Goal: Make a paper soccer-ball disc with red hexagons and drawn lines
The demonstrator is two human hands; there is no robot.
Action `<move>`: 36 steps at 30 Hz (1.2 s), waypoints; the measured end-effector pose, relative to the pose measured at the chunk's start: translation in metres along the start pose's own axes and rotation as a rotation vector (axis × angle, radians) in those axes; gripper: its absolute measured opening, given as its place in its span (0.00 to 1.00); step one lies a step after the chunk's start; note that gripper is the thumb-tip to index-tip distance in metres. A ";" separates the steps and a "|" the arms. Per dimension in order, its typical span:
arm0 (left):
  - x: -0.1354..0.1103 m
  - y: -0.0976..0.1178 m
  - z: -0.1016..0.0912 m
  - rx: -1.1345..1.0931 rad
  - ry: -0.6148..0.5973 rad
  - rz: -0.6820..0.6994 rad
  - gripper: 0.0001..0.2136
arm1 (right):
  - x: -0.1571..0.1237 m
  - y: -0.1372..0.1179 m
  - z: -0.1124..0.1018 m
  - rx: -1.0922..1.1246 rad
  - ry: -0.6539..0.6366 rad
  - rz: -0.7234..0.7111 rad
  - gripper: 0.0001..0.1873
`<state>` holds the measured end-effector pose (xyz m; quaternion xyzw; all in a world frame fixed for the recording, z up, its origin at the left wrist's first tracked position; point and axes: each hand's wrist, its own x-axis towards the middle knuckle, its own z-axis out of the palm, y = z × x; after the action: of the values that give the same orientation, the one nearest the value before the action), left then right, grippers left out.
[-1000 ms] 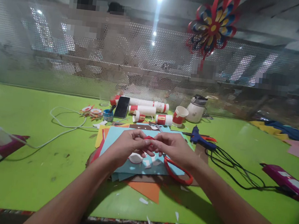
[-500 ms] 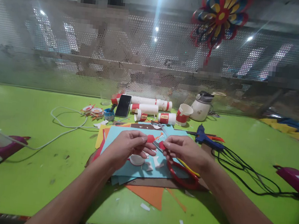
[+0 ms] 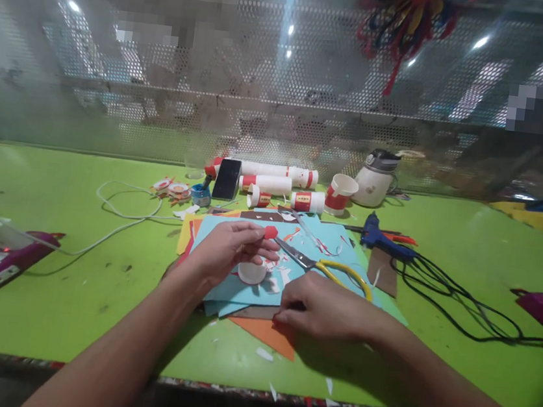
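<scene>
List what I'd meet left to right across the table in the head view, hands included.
Purple power strip → red-and-white craft pieces → left hand with red piece at its fingertips → right hand → blue glue gun → purple unit at right edge.

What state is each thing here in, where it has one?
Left hand: pinching red paper
Right hand: curled, contents unclear
Scissors: lying on blue paper
Phone: screen dark
Bottle: upright, lid on
Cup beside bottle: upright
Glue gun: lying down
Left power strip: light lit
</scene>
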<state>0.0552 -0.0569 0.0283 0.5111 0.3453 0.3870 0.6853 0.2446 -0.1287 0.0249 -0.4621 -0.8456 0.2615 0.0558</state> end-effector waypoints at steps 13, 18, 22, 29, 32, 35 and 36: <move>0.011 -0.007 -0.007 0.011 0.096 0.109 0.02 | 0.004 -0.003 -0.003 -0.131 -0.032 -0.038 0.11; 0.013 -0.007 -0.010 0.022 0.132 0.131 0.02 | 0.003 -0.006 0.002 -0.153 0.014 -0.062 0.11; 0.014 -0.004 -0.013 0.027 0.158 0.152 0.02 | 0.000 -0.012 -0.001 -0.198 0.078 -0.080 0.11; 0.014 -0.006 -0.011 0.044 0.169 0.173 0.02 | -0.006 -0.015 -0.008 -0.246 0.144 -0.108 0.11; 0.016 -0.010 -0.011 0.060 0.166 0.168 0.03 | -0.015 -0.024 0.005 -0.337 0.180 -0.174 0.12; 0.018 -0.014 -0.012 0.069 0.147 0.143 0.03 | -0.028 -0.025 0.013 -0.410 0.186 -0.178 0.13; 0.019 -0.016 -0.012 0.069 0.137 0.134 0.03 | -0.033 -0.021 0.013 -0.374 0.183 -0.141 0.12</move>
<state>0.0562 -0.0377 0.0085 0.5287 0.3698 0.4540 0.6145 0.2428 -0.1700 0.0292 -0.4261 -0.9009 0.0527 0.0640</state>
